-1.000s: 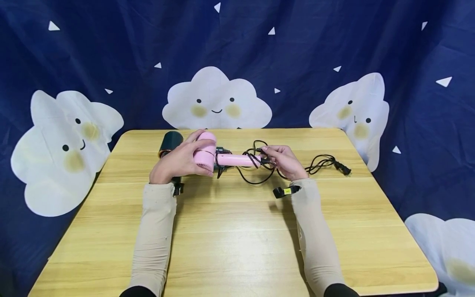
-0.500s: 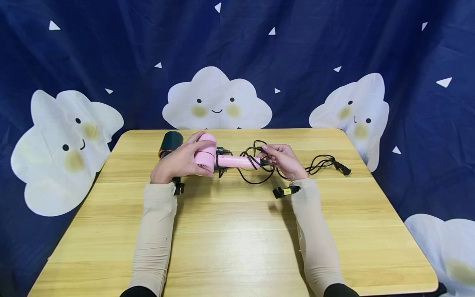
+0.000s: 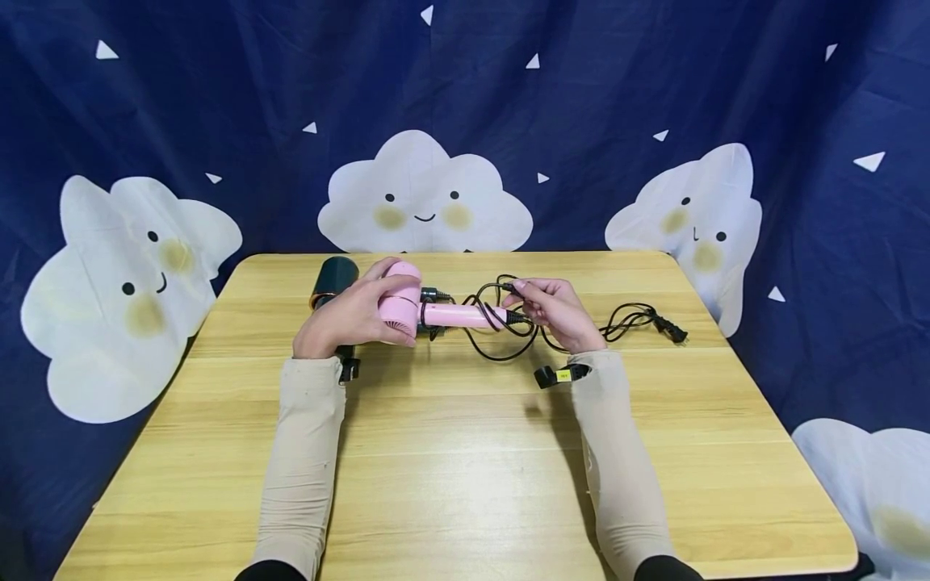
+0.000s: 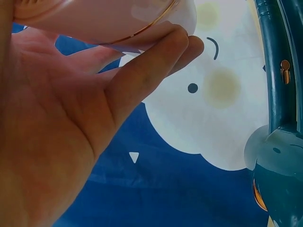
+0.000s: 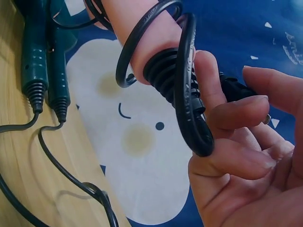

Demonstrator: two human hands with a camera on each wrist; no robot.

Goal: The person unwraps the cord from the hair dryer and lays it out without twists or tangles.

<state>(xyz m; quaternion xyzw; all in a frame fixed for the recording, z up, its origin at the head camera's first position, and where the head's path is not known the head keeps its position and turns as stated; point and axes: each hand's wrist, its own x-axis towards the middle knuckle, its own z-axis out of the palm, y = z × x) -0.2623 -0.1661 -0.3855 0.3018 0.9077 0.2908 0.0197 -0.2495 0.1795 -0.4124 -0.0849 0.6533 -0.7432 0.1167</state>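
A pink hair dryer point(image 3: 465, 315) is held level above the table, its head at the left. My left hand point(image 3: 349, 313) grips that head, fingers over the top and thumb below. My right hand point(image 3: 558, 311) is by the handle's end and pinches the dark plug point(image 5: 236, 90) of the black cord point(image 5: 184, 85). The cord loops loosely round the pink handle. Behind the left hand lies a dark green hair dryer point(image 3: 336, 278), partly hidden. Two green handles point(image 5: 35, 61) show side by side in the right wrist view.
On the wooden table point(image 3: 465, 468), a coiled black cord with a plug point(image 3: 668, 328) lies right of the right hand. More cord point(image 3: 501, 357) curves below the pink handle. A blue curtain point(image 3: 465, 81) with white clouds hangs behind the table.
My right hand has risen slightly with the plug, and the cord loops round the handle have shifted and loosened. My left hand keeps its grip on the pink hair dryer, almost unmoved.
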